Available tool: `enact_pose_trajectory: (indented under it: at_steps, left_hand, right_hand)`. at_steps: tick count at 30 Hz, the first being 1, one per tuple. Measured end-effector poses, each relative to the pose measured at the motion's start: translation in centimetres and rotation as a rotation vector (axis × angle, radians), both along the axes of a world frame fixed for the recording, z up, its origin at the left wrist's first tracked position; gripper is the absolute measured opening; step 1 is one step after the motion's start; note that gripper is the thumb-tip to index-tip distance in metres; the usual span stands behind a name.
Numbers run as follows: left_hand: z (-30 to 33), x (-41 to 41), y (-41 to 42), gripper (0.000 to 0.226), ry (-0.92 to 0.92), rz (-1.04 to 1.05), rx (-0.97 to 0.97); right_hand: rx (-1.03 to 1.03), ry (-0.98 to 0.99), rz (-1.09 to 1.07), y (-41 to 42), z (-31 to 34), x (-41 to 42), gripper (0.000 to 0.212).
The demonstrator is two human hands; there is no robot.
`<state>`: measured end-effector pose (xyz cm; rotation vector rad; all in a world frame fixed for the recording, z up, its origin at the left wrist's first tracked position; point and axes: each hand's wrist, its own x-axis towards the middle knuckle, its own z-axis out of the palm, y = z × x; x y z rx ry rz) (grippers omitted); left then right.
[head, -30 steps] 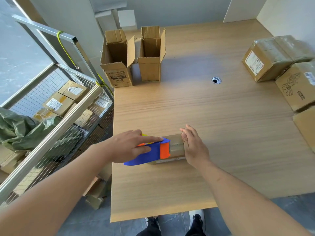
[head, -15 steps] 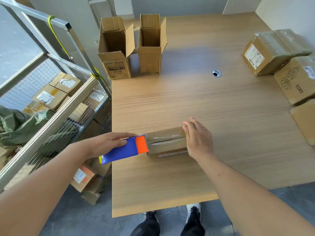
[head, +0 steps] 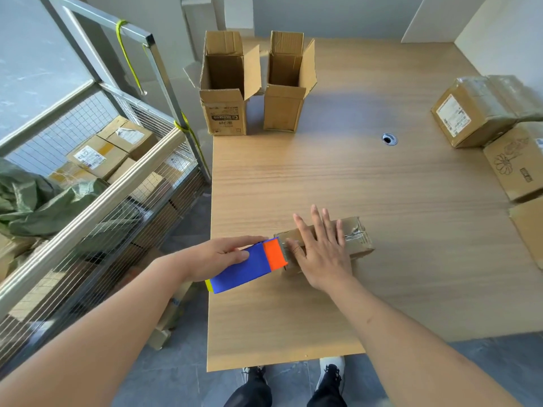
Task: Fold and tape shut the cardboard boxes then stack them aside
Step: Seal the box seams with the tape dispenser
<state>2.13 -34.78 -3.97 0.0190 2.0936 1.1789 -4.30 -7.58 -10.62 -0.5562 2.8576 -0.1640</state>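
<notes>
Pressing flat on the small box (head: 349, 240), the right hand (head: 321, 254) lies with fingers spread and straight across its taped top. The left hand (head: 223, 255) grips the tape dispenser (head: 249, 267) at the box's left end. The box sits near the table's (head: 382, 186) front edge; it looks light and stiff, with slick tape, so best grasped by opposite sides.

Wooden table (head: 367, 183), grey floor (head: 182, 377), perhaps a window (head: 32, 63) left.
</notes>
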Motion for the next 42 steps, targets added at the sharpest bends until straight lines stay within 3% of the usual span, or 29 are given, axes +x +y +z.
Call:
enact_pose_trajectory:
  at_steps: [8,22,32,42]
  left_hand:
    - [0.0,0.7,-1.3,0.051,0.142,-0.116,0.044]
    - [-1.4,0.1,-4.2,0.048,0.042,-0.179,-0.047]
    - [-4.0,-1.0,-1.6,0.042,0.061,-0.113,-0.113]
    - [-3.5,0.1,-3.8,0.042,0.068,-0.012,-0.153]
  right_hand:
    - [0.042,-0.05,0.01,-0.1,0.4,-0.2,0.073]
    - [0.037,-0.091,-0.001,-0.3,1.1,-0.3,0.069]
    - [0.078,-0.15,-0.035,-1.1,1.7,-0.3,0.087]
    - [0.128,-0.232,-0.415,-6.0,3.0,2.6,0.097]
